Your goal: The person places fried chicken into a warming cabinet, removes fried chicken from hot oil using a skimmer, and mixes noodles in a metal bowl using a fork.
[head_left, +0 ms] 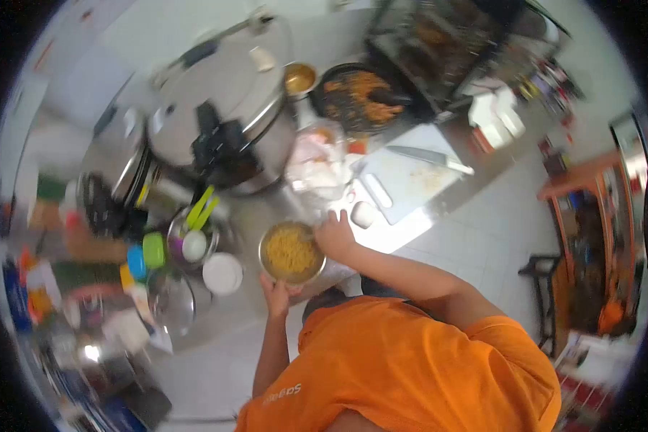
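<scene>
A round metal bowl (261,253) filled with yellow, grainy or shredded food (290,250) rests at the front of the steel counter. My left hand (275,293) grips its near rim, thumb and fingers against the side. Over the bowl's right edge is my right hand (334,236), its fingers closed together. A thin, blurred shape runs from those fingers toward the food, but I cannot make out what it is. Just right of this hand lies a small white rounded object (363,214). Behind the bowl sits a clear plastic bag (317,169) with pale contents.
A white cutting board (414,183) carries a knife (430,158). Behind stand a large lidded steel pot (230,93), a small golden bowl (299,78) and a black pan (338,108) of orange-brown food. Left are a white round container (223,273) and green-handled utensils (202,209).
</scene>
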